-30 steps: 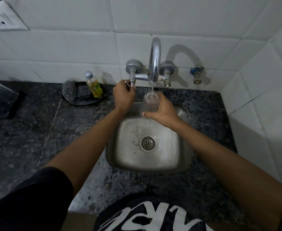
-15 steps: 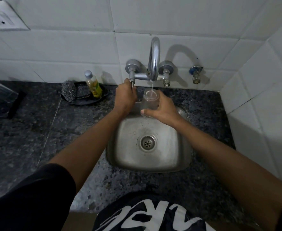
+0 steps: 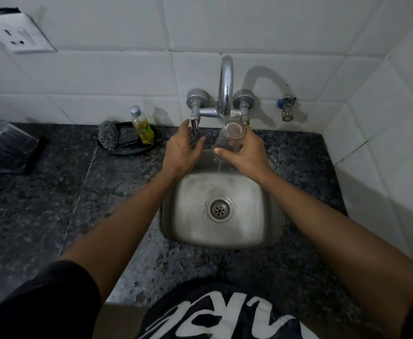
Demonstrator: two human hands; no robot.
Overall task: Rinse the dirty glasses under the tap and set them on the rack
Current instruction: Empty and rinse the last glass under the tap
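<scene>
Far left at 9 o'clock, a clear plastic dish rack [image 3: 4, 143] w/ a dark base sits on the dark speckled granite counter [image 3: 54, 204]; only its blurred edge shows. Above it at 10 o'clock, a white wall socket plate [image 3: 17, 33] on the white tiles.

Next right, approx 11 o'clock from the sink, a black oval tray [image 3: 129, 149] against the wall carries a grey steel-wool scrubber [image 3: 107, 137] on its left end and a small clear bottle of yellow liquid w/ a silver cap [image 3: 142, 126], tilted, on its right.

Left hand [image 3: 182, 150] is loose, fingers spread, gripping nothing; fingertips just beside the left lever of the chrome wall-mounted tap [image 3: 225, 86], can't tell if they touch it.

Centre, the tap's gooseneck spout arcs forward over the small square stainless-steel sink [image 3: 222, 233], round drain at the middle.

Right hand [image 3: 245, 155] is closed round a clear drinking glass [image 3: 231, 137], thumb on the near side, fingers wrapped behind. Glass is held above the sink's far edge at 12 o'clock, directly under the spout, mouth tipped up toward the tap. A thin water thread falls from below the glass into the basin.

Right of that, at 1 o'clock, a small brass wall valve w/ a blue handle [image 3: 286, 107].
</scene>
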